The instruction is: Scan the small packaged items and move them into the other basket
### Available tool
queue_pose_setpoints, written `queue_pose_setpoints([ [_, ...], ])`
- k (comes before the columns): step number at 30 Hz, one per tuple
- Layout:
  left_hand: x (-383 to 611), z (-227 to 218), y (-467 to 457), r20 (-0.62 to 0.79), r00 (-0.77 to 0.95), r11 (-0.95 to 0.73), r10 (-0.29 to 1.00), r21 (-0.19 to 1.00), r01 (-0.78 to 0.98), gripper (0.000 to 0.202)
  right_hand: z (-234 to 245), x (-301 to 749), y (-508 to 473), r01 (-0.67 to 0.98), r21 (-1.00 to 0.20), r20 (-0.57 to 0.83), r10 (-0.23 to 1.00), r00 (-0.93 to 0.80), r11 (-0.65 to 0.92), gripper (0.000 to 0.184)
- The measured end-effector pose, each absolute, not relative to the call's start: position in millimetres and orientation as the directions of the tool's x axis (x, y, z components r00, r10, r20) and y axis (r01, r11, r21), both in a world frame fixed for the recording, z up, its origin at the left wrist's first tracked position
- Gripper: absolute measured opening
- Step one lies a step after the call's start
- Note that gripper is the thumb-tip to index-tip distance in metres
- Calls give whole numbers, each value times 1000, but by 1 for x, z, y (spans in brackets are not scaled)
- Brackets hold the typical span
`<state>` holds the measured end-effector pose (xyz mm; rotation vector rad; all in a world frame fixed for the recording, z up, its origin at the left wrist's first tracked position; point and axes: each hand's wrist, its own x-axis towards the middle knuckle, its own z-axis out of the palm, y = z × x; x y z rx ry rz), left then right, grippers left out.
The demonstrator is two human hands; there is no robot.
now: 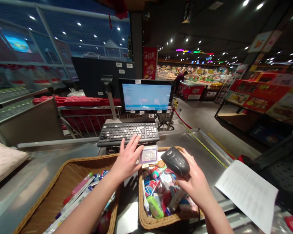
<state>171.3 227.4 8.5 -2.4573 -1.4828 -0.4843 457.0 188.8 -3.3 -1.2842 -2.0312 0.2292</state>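
Note:
My left hand [130, 158] reaches over the front of the black keyboard [129, 132], palm down, fingers spread, fingertips at its lower keys. Whether they press any key I cannot tell. Beside its index finger and thumb stands a clear-cased card with printed text [148, 154], at the far edge of the right wicker basket [141, 208]. A black handheld barcode scanner [175, 161] is gripped in my right hand [194, 180] above that basket, which holds a jumble of small packaged goods. The left wicker basket [63, 167], partly hidden by my left forearm, contains long packaged items.
A lit monitor [146, 97] stands behind the keyboard on the metal counter [185, 138]. Printed paper sheets [249, 195] lie at right, a pale patterned cushion-like item [6, 162] at left. Beyond are a shopping cart, display shelves [266, 94] and a distant person [180, 79].

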Motion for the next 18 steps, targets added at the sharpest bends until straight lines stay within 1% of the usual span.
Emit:
queue_pose_setpoints([
  [6, 135, 41, 218, 499, 340, -362, 797, -56, 930, 55, 14, 419, 182, 681, -462, 519, 796, -313, 569, 56],
  [9, 117, 55, 211, 531, 313, -327, 788, -71, 942, 54, 19, 399, 177, 671, -453, 521, 785, -336, 587, 60],
  [12, 100, 64, 203, 544, 294, -310, 786, -64, 949, 58, 20, 381, 174, 667, -428, 523, 769, -368, 610, 61],
  [14, 89, 67, 198, 551, 281, -300, 786, -58, 952, 59, 19, 369, 172, 661, -410, 526, 755, -392, 628, 60],
  [18, 66, 70, 187, 559, 265, -281, 786, -59, 958, 58, 18, 344, 167, 667, -394, 503, 755, -420, 633, 65],
])
